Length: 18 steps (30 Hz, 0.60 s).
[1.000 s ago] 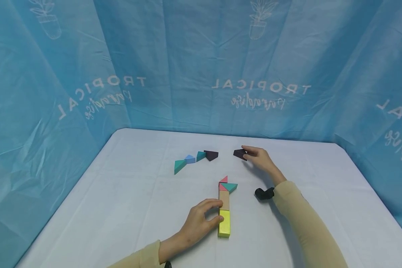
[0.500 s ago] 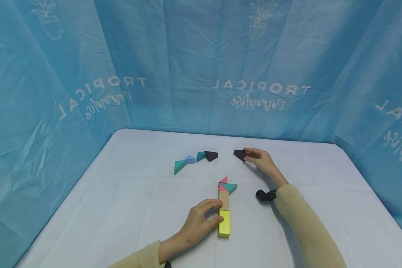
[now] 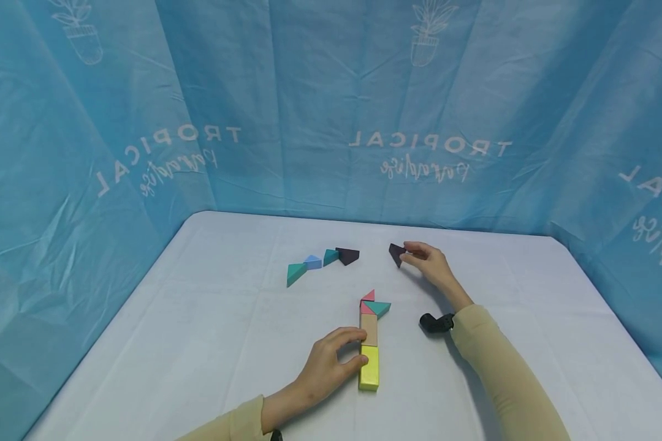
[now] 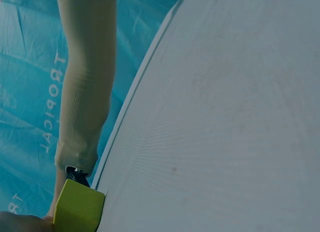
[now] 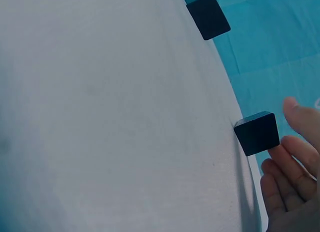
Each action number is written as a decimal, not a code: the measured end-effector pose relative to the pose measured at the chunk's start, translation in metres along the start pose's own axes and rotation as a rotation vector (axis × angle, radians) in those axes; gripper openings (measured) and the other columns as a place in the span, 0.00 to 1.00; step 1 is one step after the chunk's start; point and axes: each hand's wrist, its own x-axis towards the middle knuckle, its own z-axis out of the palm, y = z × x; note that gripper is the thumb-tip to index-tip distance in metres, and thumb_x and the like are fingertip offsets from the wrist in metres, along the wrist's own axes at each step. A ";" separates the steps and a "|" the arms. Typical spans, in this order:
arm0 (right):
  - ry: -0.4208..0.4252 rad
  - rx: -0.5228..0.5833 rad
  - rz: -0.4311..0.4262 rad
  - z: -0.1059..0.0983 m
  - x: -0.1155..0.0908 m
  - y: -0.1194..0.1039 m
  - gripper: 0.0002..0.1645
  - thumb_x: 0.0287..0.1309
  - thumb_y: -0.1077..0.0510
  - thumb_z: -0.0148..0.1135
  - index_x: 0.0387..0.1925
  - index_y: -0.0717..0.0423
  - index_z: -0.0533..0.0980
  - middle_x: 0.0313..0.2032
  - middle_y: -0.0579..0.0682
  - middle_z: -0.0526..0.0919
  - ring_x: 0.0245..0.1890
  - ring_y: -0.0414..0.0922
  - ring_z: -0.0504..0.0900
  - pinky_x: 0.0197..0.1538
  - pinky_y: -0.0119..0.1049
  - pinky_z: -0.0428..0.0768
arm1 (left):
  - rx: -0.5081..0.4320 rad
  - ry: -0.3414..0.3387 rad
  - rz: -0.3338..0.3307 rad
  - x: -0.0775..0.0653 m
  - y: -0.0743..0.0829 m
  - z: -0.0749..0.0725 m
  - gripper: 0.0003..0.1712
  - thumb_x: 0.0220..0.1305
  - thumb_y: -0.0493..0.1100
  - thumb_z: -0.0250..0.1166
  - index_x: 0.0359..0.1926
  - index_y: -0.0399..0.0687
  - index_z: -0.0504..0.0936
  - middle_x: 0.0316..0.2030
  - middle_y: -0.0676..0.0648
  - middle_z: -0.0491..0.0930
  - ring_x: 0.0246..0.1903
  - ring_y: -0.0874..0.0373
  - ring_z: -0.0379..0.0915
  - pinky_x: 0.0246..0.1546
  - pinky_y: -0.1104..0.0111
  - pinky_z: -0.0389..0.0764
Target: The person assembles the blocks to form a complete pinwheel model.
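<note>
In the head view my left hand (image 3: 328, 364) rests at the left side of a row of blocks. Its fingertips touch the tan block (image 3: 369, 327), and its thumb lies on the yellow block (image 3: 369, 370). Above these in the row lie two pink triangles, the farther one (image 3: 370, 296) at the top, and a teal triangle (image 3: 378, 308). Farther back, my right hand (image 3: 427, 260) has its fingertips at the right edge of a dark four-sided block (image 3: 396, 254). In the right wrist view the thumb (image 5: 302, 119) stands apart from that block, while a finger meets its lower corner.
Back left, a second dark block (image 3: 348, 255) sits beside a small teal block (image 3: 330, 256), a blue block (image 3: 312, 263) and a larger teal triangle (image 3: 296, 273). A black wrist device (image 3: 436, 323) is at the right cuff. Blue curtains (image 3: 331, 110) surround the white table (image 3: 198, 318).
The dark block at my right hand has turned on the table and shifted slightly right, and the hand has shifted slightly with it. My left hand and the row have stayed in place.
</note>
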 end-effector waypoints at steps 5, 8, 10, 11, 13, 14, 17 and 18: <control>0.016 -0.045 0.007 0.003 0.000 -0.001 0.34 0.52 0.45 0.69 0.57 0.58 0.74 0.50 0.58 0.77 0.52 0.53 0.75 0.56 0.47 0.73 | 0.006 0.008 0.014 0.000 -0.001 0.000 0.21 0.55 0.41 0.70 0.51 0.42 0.80 0.50 0.53 0.78 0.53 0.60 0.72 0.56 0.64 0.72; 0.016 -0.049 0.004 0.005 -0.001 -0.002 0.33 0.54 0.43 0.67 0.57 0.57 0.74 0.50 0.57 0.77 0.52 0.52 0.75 0.56 0.46 0.73 | 0.006 0.011 0.022 0.000 -0.001 0.000 0.21 0.56 0.41 0.70 0.51 0.42 0.80 0.50 0.53 0.78 0.53 0.59 0.72 0.55 0.63 0.72; -0.003 0.006 -0.003 0.004 -0.003 -0.007 0.31 0.58 0.47 0.64 0.59 0.60 0.72 0.55 0.58 0.75 0.57 0.53 0.71 0.60 0.46 0.69 | 0.000 0.008 0.018 0.000 0.000 -0.001 0.21 0.56 0.41 0.70 0.51 0.42 0.80 0.50 0.53 0.78 0.53 0.59 0.72 0.56 0.64 0.72; -0.015 0.037 -0.006 0.004 -0.002 -0.008 0.30 0.61 0.49 0.62 0.60 0.60 0.70 0.57 0.58 0.73 0.59 0.53 0.69 0.62 0.46 0.67 | -0.004 0.007 0.018 0.000 0.000 -0.001 0.21 0.56 0.41 0.70 0.51 0.42 0.79 0.50 0.53 0.78 0.53 0.59 0.72 0.56 0.64 0.72; -0.047 0.108 -0.017 0.003 0.000 -0.009 0.28 0.64 0.55 0.58 0.63 0.62 0.67 0.62 0.58 0.69 0.63 0.53 0.64 0.65 0.47 0.62 | -0.011 0.004 0.012 0.000 0.000 -0.001 0.21 0.56 0.40 0.70 0.51 0.42 0.79 0.50 0.53 0.78 0.53 0.59 0.72 0.56 0.64 0.72; -0.071 0.139 -0.024 0.002 0.000 -0.009 0.28 0.65 0.59 0.56 0.64 0.63 0.65 0.64 0.59 0.67 0.65 0.54 0.62 0.66 0.48 0.59 | -0.013 0.002 0.008 -0.001 0.001 -0.001 0.21 0.56 0.40 0.70 0.51 0.43 0.79 0.50 0.53 0.78 0.53 0.59 0.72 0.56 0.64 0.72; -0.142 0.182 -0.047 0.000 0.006 -0.005 0.29 0.64 0.66 0.49 0.67 0.63 0.62 0.66 0.59 0.63 0.67 0.53 0.58 0.68 0.50 0.55 | -0.013 -0.001 0.008 -0.001 0.001 -0.002 0.21 0.55 0.40 0.70 0.52 0.43 0.79 0.50 0.53 0.78 0.53 0.60 0.71 0.56 0.64 0.72; -0.172 0.195 -0.063 -0.001 0.007 -0.005 0.30 0.63 0.68 0.48 0.67 0.64 0.60 0.66 0.60 0.62 0.67 0.54 0.57 0.68 0.51 0.54 | -0.010 -0.001 0.008 -0.001 0.001 -0.002 0.22 0.55 0.40 0.70 0.52 0.44 0.79 0.50 0.53 0.78 0.53 0.60 0.71 0.56 0.64 0.72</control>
